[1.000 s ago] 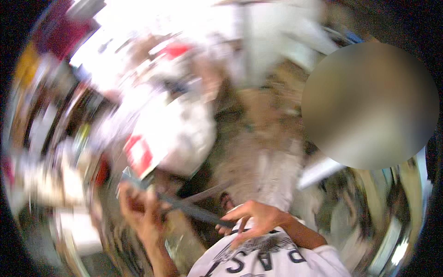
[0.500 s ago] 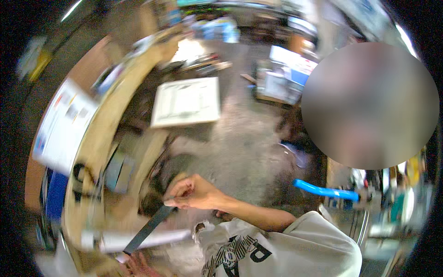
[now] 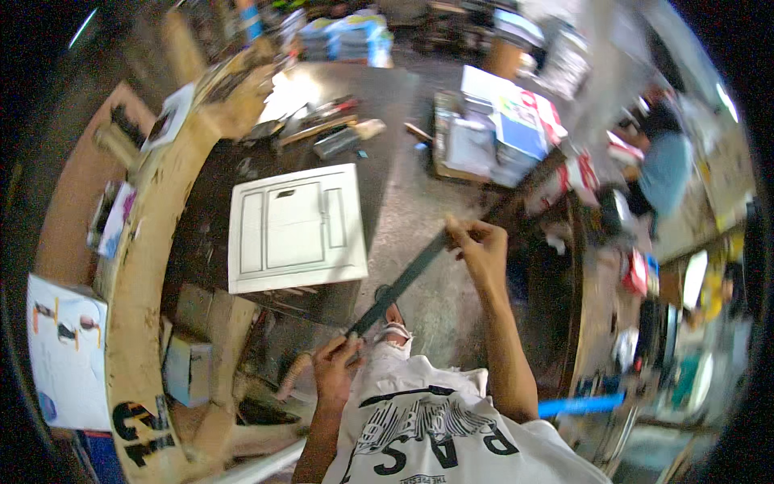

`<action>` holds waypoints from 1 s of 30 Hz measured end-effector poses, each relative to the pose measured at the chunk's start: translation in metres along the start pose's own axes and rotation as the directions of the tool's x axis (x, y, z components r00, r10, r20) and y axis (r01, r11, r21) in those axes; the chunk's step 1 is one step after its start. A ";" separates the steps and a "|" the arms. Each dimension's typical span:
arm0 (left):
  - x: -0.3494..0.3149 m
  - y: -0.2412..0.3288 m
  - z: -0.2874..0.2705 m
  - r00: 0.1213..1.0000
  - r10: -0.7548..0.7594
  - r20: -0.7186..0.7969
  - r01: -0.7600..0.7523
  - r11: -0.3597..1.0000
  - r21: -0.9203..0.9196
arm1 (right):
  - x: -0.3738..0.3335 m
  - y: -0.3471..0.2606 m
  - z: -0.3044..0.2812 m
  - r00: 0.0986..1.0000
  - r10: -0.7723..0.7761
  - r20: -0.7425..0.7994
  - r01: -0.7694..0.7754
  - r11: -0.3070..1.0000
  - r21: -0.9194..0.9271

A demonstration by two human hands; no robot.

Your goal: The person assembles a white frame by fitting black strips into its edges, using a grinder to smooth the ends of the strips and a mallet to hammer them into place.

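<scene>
A long, flat dark-grey strip (image 3: 405, 282) is stretched slantwise between my two hands, in front of my body and above the floor. Its lower end is pinched by my left hand (image 3: 334, 367), whose fingers close over it near my shirt. Higher up and to the right, my right hand (image 3: 482, 252) grips the other end between thumb and fingers. What the strip is made of cannot be told. To its left lies a white panel (image 3: 300, 270) with door-like rectangles outlined in dark lines and a small dark mark near its top.
A curved wooden workbench edge (image 3: 133, 306) runs down the left. Tools (image 3: 322, 129) lie beyond the panel. Boxes and packages (image 3: 516, 129) are stacked at the far right. Another person (image 3: 667, 165) in light blue is farther right. A blue tube-like piece (image 3: 582, 405) is beside my right arm.
The view has swung. The strip, held at the lower left before, now spans the middle before me. My right hand is farther right and higher; my left hand shows more fully.
</scene>
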State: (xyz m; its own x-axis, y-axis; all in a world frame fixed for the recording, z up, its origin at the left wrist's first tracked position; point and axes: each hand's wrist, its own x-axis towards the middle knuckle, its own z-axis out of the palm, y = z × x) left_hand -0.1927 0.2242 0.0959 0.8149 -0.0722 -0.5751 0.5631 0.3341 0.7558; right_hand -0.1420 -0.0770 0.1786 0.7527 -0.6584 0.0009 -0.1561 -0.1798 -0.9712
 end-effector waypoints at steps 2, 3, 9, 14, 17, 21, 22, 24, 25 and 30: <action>0.031 -0.005 0.016 0.995 -0.092 0.026 0.092 0.996 0.002 | 0.056 0.025 0.026 0.993 0.010 0.114 -0.003 0.998 -0.067; 0.038 -0.010 0.026 0.993 -0.114 -0.009 0.114 0.993 -0.042 | 0.082 0.041 0.037 0.984 -0.004 0.179 0.022 0.994 -0.102; 0.098 -0.008 0.056 0.953 -0.178 -0.245 0.123 0.967 -0.223 | 0.198 0.098 0.148 0.791 0.089 0.605 -0.039 0.995 -0.094; 0.128 -0.032 0.103 0.868 -0.168 -0.467 0.045 0.963 -0.264 | 0.260 0.091 0.209 0.592 0.188 0.784 -0.110 0.982 -0.152; 0.143 -0.033 0.149 0.791 -0.217 -0.571 -0.054 0.906 -0.419 | 0.290 0.084 0.229 0.513 0.236 0.826 -0.027 0.966 -0.259; 0.159 -0.063 0.183 0.657 -0.122 -0.744 -0.126 0.955 -0.268 | 0.328 0.109 0.254 0.437 0.163 0.885 0.305 0.898 -0.316; 0.166 -0.068 0.187 0.600 -0.080 -0.796 -0.231 0.935 -0.268 | 0.331 0.104 0.257 0.407 0.129 0.904 0.390 0.870 -0.300; 0.175 -0.035 0.208 0.506 -0.172 -0.845 -0.510 0.731 -0.454 | 0.326 0.100 0.264 0.370 0.153 0.917 0.394 0.867 -0.303; 0.179 -0.045 0.202 0.462 -0.180 -0.868 -0.541 0.719 -0.437 | 0.316 0.098 0.270 0.359 0.165 0.919 0.386 0.870 -0.307; 0.177 -0.064 0.198 0.381 -0.190 -0.905 -0.608 0.685 -0.400 | 0.328 0.116 0.272 0.226 0.205 0.952 0.266 0.928 -0.262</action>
State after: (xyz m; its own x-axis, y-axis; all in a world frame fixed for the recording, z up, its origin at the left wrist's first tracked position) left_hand -0.0571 0.0042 0.0073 0.0787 0.7591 -0.6462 -0.1649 0.6492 0.7425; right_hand 0.2614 -0.1150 0.0016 0.7471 0.5108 -0.4253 -0.1125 -0.5335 -0.8383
